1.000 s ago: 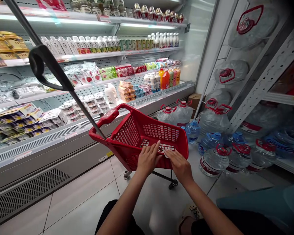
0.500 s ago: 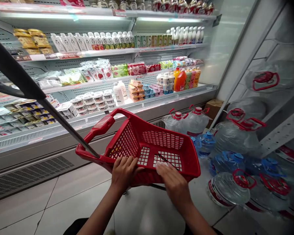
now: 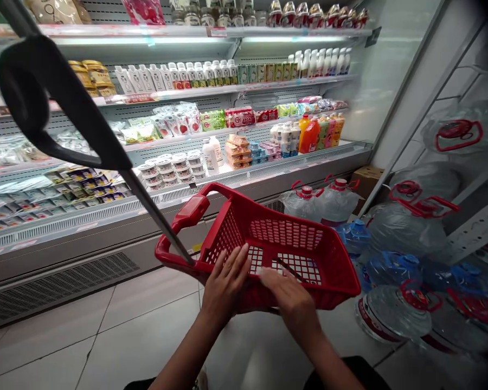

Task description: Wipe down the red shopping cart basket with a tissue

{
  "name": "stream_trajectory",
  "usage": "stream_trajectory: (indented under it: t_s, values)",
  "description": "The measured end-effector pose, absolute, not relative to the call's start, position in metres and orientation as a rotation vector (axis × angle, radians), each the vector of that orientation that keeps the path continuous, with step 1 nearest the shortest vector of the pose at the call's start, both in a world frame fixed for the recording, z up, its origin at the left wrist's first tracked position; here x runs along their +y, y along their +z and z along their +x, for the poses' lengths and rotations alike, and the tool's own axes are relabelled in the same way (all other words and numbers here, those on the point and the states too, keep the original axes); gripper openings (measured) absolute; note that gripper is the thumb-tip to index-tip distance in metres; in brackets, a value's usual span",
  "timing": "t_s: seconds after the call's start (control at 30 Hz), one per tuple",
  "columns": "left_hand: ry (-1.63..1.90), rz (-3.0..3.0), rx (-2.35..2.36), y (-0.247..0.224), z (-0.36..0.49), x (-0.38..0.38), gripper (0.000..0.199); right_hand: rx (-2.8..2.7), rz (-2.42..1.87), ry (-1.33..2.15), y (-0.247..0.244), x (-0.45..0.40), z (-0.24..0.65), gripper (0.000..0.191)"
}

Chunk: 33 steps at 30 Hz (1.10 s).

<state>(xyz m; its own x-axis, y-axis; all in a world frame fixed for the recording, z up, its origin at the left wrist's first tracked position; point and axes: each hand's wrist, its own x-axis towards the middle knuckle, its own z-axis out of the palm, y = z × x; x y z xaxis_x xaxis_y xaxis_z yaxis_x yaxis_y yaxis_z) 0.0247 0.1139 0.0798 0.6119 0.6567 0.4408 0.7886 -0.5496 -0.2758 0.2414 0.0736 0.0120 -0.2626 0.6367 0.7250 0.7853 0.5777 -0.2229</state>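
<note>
A red plastic basket cart (image 3: 284, 233) with a perforated floor stands in front of me, with a dark thin strip lying across its bottom. My left hand (image 3: 228, 279) rests flat on the near rim, its fingers extended and slightly apart. To its right, my right hand (image 3: 290, 300) lies over the same rim, fingers stretched toward the basket's inside and a little blurred. A metal pole (image 3: 158, 216) with a black handle (image 3: 65, 103) slants up to the left from the cart's handle end.
Behind the cart, an open chiller (image 3: 162, 97) holds cartons, bottles, yogurt cups and bags on shelves. Large water bottles (image 3: 394, 311) with red or blue handles crowd the right side. A cardboard box (image 3: 364, 176) sits by the chiller's end. Light tiles (image 3: 146, 325) cover the floor.
The cart and shelves appear further right in the view, and more of the black handle shows. My left hand has flattened over the rim, its fingers stretched further over the basket.
</note>
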Motion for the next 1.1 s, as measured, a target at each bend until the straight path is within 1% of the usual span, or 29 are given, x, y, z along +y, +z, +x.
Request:
stream_trajectory:
  t_s: [0.1,0.17,0.23,0.33,0.47,0.53,0.63,0.73,0.77,0.87,0.93,1.1]
  values:
    - [-0.418,-2.377,-1.257,0.081,0.011,0.12,0.056,-1.913,-1.365,-0.284,-0.001,0.048,0.289,0.072]
    - [-0.424,-2.392,-1.277,0.077,0.009,0.124,0.061,-1.818,-1.481,-0.328,-0.009,0.033,0.314,0.068]
    - [-0.441,-2.394,-1.281,0.072,0.012,0.125,0.068,-1.729,-1.531,-0.36,-0.012,0.026,0.316,0.063]
    - [-0.51,-2.379,-1.276,0.071,0.025,0.118,0.08,-1.722,-1.467,-0.336,-0.005,0.038,0.268,0.063]
    - [-0.609,-2.306,-1.288,0.082,0.041,0.102,0.083,-1.759,-1.276,-0.22,0.017,0.062,0.175,0.056]
    - [-0.624,-2.275,-1.305,0.087,0.044,0.095,0.085,-1.76,-1.225,-0.176,0.023,0.06,0.157,0.055]
    - [-0.602,-2.286,-1.32,0.092,0.044,0.087,0.088,-1.824,-1.18,-0.211,0.017,0.043,0.187,0.06]
    - [-0.567,-2.299,-1.363,0.093,0.043,0.082,0.105,-1.81,-1.269,-0.259,0.0,0.024,0.259,0.062]
    - [-0.548,-2.301,-1.373,0.092,0.044,0.082,0.108,-1.789,-1.316,-0.263,-0.005,0.019,0.283,0.061]
    - [-0.489,-2.313,-1.381,0.09,0.048,0.081,0.102,-1.72,-1.425,-0.241,-0.016,0.011,0.331,0.056]
    - [-0.466,-2.332,-1.384,0.088,0.05,0.081,0.096,-1.68,-1.45,-0.228,-0.018,0.012,0.335,0.053]
    - [-0.391,-2.385,-1.409,0.089,0.052,0.081,0.085,-1.74,-1.346,-0.167,-0.005,0.028,0.271,0.055]
